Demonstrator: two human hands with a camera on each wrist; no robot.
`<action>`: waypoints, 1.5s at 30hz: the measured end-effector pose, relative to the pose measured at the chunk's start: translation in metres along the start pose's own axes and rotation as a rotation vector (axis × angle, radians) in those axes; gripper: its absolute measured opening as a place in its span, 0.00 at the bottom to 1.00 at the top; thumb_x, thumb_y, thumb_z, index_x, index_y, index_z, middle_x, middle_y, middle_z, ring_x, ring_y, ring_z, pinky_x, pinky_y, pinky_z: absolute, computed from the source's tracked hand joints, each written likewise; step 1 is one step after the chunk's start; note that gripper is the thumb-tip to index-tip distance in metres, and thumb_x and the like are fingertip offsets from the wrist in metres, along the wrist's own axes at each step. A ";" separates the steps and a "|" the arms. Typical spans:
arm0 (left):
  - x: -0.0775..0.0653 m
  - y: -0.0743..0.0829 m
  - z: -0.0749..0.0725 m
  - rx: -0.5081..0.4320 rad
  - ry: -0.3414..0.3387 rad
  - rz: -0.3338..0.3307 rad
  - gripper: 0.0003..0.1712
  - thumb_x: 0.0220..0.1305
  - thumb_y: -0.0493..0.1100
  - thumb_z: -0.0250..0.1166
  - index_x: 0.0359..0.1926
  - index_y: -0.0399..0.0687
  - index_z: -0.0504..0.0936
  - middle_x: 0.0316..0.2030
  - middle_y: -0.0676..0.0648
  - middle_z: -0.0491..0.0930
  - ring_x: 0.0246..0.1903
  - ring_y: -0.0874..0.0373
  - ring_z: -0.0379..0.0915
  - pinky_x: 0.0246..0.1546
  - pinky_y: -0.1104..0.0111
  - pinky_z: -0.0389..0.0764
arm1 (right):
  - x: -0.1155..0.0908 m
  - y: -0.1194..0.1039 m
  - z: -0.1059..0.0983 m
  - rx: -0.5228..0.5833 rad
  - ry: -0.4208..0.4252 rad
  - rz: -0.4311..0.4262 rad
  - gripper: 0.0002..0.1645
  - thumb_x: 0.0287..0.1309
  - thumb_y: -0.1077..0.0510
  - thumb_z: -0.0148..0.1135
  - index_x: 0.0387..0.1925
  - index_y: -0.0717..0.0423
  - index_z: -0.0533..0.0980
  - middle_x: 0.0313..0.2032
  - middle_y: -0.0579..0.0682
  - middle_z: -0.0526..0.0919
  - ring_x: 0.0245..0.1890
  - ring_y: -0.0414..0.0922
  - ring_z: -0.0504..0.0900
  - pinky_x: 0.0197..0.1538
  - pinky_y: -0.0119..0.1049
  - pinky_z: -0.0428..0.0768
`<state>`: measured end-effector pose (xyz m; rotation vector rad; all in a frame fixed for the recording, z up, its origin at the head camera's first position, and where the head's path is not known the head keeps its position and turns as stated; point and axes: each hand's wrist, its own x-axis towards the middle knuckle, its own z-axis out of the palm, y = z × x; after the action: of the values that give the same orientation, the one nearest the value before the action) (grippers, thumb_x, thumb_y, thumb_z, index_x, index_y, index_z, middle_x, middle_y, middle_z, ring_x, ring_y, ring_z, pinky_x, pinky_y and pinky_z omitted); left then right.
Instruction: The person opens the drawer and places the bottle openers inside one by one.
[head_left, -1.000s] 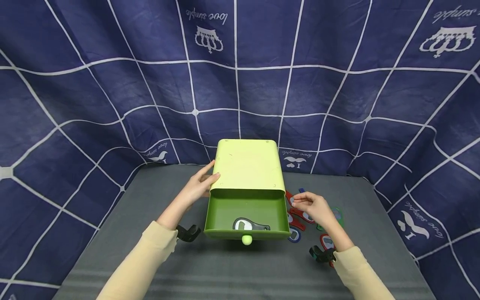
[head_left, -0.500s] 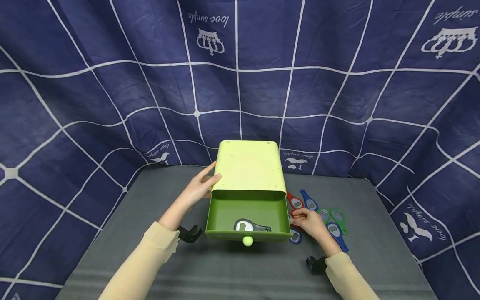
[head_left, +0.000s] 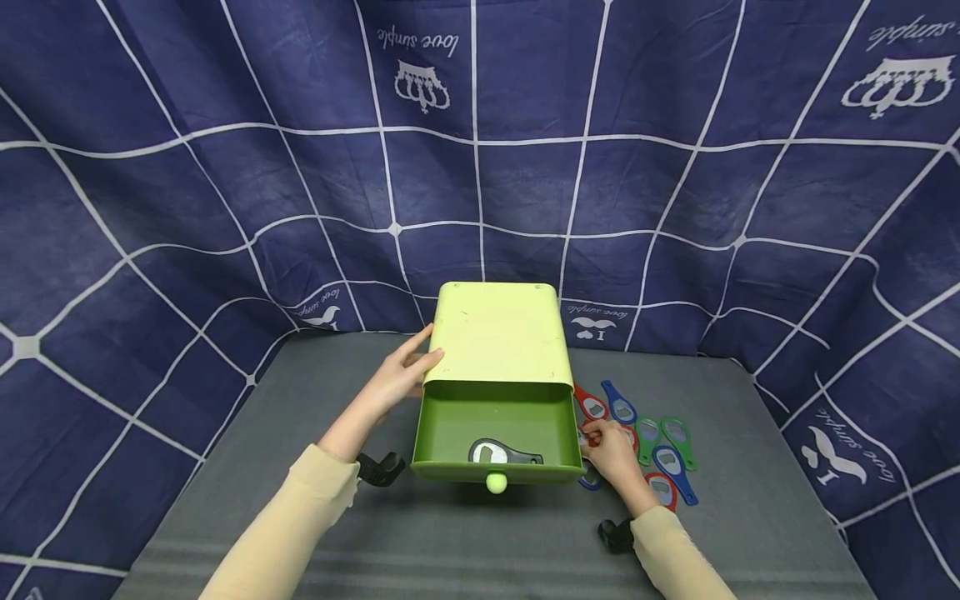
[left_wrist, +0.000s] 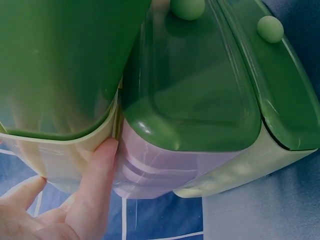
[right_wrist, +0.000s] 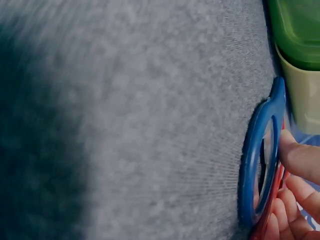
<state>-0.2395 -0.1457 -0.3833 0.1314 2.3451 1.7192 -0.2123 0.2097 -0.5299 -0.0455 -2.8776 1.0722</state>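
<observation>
A small drawer cabinet [head_left: 501, 332] with a light yellow top stands mid-table. Its green drawer [head_left: 491, 404] is pulled out, with a black bottle opener [head_left: 504, 452] lying inside. My left hand [head_left: 392, 379] rests against the cabinet's left side, fingers fairly straight; the left wrist view shows its fingertips touching the casing. Right of the drawer, my right hand [head_left: 615, 454] pinches a red bottle opener [right_wrist: 276, 187] between thumb and fingers, low at the table. A blue bottle opener [right_wrist: 250, 165] lies right beside those fingers and partly covers the red one.
Several more openers lie to the right: a blue one [head_left: 619, 402], a green one [head_left: 678, 440], another blue one [head_left: 672, 473] and a red one [head_left: 662, 488]. A purple lower tier [left_wrist: 160, 167] shows in the left wrist view. A blue curtain [head_left: 480, 167] hangs behind the grey table [head_left: 420, 542].
My right hand has come down and left from above the pile to the red opener beside the drawer, uncovering other openers. The left hand stays on the cabinet.
</observation>
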 end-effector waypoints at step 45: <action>0.002 -0.002 -0.001 0.000 0.000 -0.011 0.41 0.72 0.58 0.56 0.79 0.64 0.48 0.59 0.31 0.74 0.41 0.54 0.81 0.48 0.53 0.84 | -0.002 -0.040 -0.094 0.250 -0.131 0.132 0.19 0.56 0.60 0.72 0.45 0.67 0.77 0.33 0.50 0.85 0.28 0.36 0.79 0.30 0.30 0.77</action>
<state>-0.2421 -0.1468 -0.3848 0.1183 2.3420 1.7142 -0.2031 0.2410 -0.4328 -0.1583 -2.8606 1.5059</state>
